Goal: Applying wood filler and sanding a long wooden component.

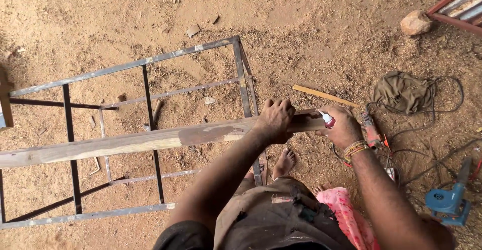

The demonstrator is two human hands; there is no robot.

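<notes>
A long wooden plank lies across the metal frame on the sawdust floor. The left hand presses its near end flat, fingers together over the top. The right hand is clamped on a small marker at the plank's end, seemingly marking; steadiness matters now.

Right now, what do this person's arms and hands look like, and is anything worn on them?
Both arms are bare, with no gloves. The left hand has no rings or bands that I can see. The right hand has a stack of bangles at the wrist, gold, orange and red. A dark short sleeve shows at the left shoulder. The right shoulder is out of view.
</notes>
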